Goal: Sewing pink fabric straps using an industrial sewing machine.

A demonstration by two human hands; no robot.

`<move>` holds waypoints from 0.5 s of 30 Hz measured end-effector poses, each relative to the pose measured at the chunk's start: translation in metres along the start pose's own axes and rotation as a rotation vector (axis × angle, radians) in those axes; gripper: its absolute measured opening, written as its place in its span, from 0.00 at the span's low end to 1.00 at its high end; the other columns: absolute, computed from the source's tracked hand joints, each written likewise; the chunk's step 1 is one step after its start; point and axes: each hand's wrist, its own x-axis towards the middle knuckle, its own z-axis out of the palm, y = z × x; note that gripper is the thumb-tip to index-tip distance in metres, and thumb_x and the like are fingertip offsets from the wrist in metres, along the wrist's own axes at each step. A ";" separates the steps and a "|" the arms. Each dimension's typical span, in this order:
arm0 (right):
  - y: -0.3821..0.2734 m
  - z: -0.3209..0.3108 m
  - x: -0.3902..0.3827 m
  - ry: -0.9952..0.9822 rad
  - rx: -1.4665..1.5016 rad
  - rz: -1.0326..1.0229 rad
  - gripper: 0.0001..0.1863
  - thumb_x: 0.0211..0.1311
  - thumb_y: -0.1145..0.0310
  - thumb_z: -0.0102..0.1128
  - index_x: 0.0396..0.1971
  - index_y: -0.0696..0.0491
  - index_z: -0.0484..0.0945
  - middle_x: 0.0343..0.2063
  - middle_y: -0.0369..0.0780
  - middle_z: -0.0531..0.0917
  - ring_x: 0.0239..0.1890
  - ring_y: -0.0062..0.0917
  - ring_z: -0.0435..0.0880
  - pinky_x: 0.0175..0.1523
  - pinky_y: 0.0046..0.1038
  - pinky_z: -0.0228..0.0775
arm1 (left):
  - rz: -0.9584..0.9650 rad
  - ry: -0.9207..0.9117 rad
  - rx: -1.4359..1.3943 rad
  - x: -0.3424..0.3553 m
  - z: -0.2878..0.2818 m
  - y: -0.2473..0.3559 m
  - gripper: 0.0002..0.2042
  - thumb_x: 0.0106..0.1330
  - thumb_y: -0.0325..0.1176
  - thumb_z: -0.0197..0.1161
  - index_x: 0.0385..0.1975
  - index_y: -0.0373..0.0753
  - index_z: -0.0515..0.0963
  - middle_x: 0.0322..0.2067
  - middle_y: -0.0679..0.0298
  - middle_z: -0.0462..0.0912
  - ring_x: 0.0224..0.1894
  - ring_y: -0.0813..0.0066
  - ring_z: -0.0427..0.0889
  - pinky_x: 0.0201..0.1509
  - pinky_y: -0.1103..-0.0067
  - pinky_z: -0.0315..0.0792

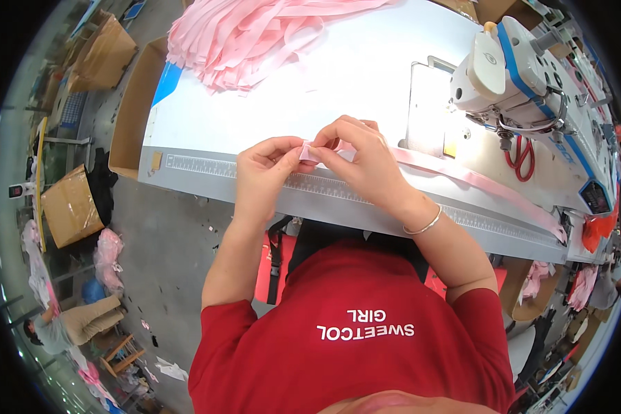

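Observation:
At the front of the white sewing table (pixel 352 65), my left hand (pixel 269 165) pinches a folded end of pink fabric strip (pixel 308 150) between thumb and index finger. My right hand (pixel 355 159) is beside it, fingers bent and thumb pressed on the same fold. The rest of the strip runs from under my right hand across the table to the right edge. A printed ruler (pixel 200 165) lies along the front edge below my hands. A large pile of loose pink strips (pixel 255 38) lies at the back left.
A sewing machine (pixel 504 83) stands at the right, with red scissors (pixel 521 157) beside it. An open cardboard box (pixel 127 131) adjoins the table's left side; more boxes (pixel 69 203) and pink bundles (pixel 107 255) are further left. A co-worker (pixel 83 324) is at lower left.

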 end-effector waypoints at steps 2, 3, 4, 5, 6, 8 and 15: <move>0.000 0.001 0.000 0.011 0.004 0.000 0.05 0.60 0.67 0.65 0.30 0.52 0.79 0.27 0.34 0.82 0.32 0.23 0.80 0.52 0.28 0.59 | -0.009 0.006 0.010 -0.001 0.001 0.000 0.08 0.67 0.22 0.59 0.41 0.25 0.80 0.35 0.54 0.85 0.35 0.71 0.86 0.42 0.79 0.82; 0.000 0.001 -0.001 0.021 0.009 -0.001 0.05 0.59 0.68 0.66 0.29 0.53 0.79 0.27 0.35 0.82 0.32 0.23 0.80 0.53 0.28 0.61 | 0.005 0.006 0.021 -0.001 0.001 0.000 0.07 0.67 0.22 0.59 0.41 0.26 0.80 0.34 0.55 0.85 0.34 0.71 0.86 0.42 0.78 0.82; 0.000 0.000 -0.001 0.022 0.009 -0.001 0.05 0.59 0.68 0.66 0.29 0.53 0.79 0.27 0.35 0.82 0.32 0.23 0.80 0.53 0.28 0.61 | 0.019 0.005 0.032 -0.001 0.000 0.000 0.07 0.67 0.22 0.60 0.40 0.27 0.80 0.34 0.55 0.85 0.33 0.70 0.86 0.41 0.78 0.82; 0.000 0.000 -0.001 0.025 -0.001 -0.006 0.05 0.59 0.68 0.65 0.29 0.53 0.79 0.27 0.35 0.82 0.32 0.23 0.80 0.53 0.28 0.61 | 0.018 0.005 0.033 -0.001 0.001 0.000 0.07 0.67 0.22 0.60 0.40 0.27 0.80 0.34 0.55 0.85 0.33 0.70 0.86 0.41 0.78 0.82; 0.000 0.000 -0.001 0.028 -0.012 -0.011 0.05 0.59 0.69 0.65 0.29 0.53 0.79 0.27 0.35 0.82 0.31 0.23 0.81 0.53 0.28 0.61 | 0.022 -0.002 0.045 -0.001 0.001 0.001 0.07 0.66 0.22 0.60 0.40 0.26 0.81 0.34 0.55 0.85 0.34 0.71 0.86 0.41 0.79 0.82; 0.000 0.000 0.000 0.026 -0.012 -0.011 0.05 0.59 0.69 0.65 0.29 0.53 0.79 0.27 0.35 0.82 0.32 0.23 0.81 0.53 0.28 0.61 | 0.025 -0.009 0.059 -0.001 0.001 0.002 0.07 0.66 0.22 0.60 0.40 0.25 0.81 0.34 0.55 0.85 0.35 0.72 0.86 0.42 0.79 0.81; 0.002 0.002 -0.001 0.035 0.018 -0.006 0.06 0.59 0.67 0.64 0.28 0.52 0.80 0.26 0.35 0.81 0.33 0.25 0.81 0.52 0.31 0.60 | 0.045 0.002 0.097 -0.002 0.002 0.003 0.08 0.66 0.22 0.60 0.40 0.25 0.81 0.34 0.56 0.85 0.35 0.73 0.85 0.42 0.80 0.81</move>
